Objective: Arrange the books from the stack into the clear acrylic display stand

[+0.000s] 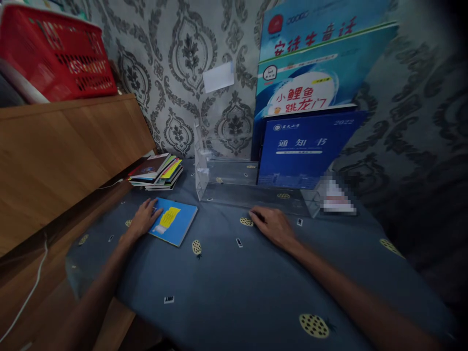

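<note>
My left hand (145, 218) lies on the left part of a blue book (185, 218) with a yellow patch on its cover, fingers spread and not wrapped round it. The book is flat on the table. My right hand (272, 225) rests on the tablecloth in front of a clear acrylic book stand (252, 201), its fingers curled in with nothing showing in them. At the right side of the stand a dark blue booklet (305, 158) stands upright. Behind it are two taller picture books, a teal book (310, 90) and a blue book with red lettering (329, 24).
A stack of books (157, 171) lies at the table's back left. Beyond it, a wooden cabinet (73, 131) carries a red plastic basket (66, 53). The dark tablecloth (219, 292) has pineapple prints. A white cable (36, 278) hangs at left; patterned wallpaper (175, 44) is behind.
</note>
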Demonstrator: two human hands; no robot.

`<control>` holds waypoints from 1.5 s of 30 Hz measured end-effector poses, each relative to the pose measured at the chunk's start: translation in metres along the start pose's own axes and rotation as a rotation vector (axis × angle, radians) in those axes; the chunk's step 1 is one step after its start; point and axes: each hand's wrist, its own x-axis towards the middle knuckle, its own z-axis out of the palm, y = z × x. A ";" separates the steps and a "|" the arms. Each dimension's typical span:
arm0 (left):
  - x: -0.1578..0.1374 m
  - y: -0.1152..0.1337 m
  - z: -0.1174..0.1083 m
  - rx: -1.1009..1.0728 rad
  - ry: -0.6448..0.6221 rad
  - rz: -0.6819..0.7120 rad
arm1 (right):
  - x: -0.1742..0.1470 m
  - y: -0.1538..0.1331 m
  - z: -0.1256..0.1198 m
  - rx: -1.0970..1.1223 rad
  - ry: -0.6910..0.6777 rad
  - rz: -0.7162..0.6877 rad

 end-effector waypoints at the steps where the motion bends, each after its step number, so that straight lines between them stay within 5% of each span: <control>1: 0.004 -0.005 0.004 -0.025 -0.027 -0.014 | 0.000 0.000 0.000 0.002 -0.002 -0.002; 11: -0.010 0.004 0.013 -0.031 -0.079 -0.022 | 0.000 -0.001 0.000 -0.013 -0.004 -0.018; 26: -0.062 0.107 0.007 -0.089 -0.136 0.275 | -0.001 -0.005 -0.003 0.025 -0.014 -0.013; 33: -0.065 0.169 0.001 -0.157 -0.210 0.525 | 0.005 0.006 0.004 0.321 0.056 -0.039; 38: -0.056 0.227 -0.009 -0.293 -0.311 0.866 | 0.007 0.012 0.008 0.458 0.107 -0.019; 42: -0.042 0.264 -0.003 -0.484 -0.294 1.150 | -0.001 0.023 0.002 0.571 0.099 0.025; 45: -0.030 0.280 0.006 -0.602 -0.246 1.217 | -0.017 0.038 -0.009 0.675 0.097 0.078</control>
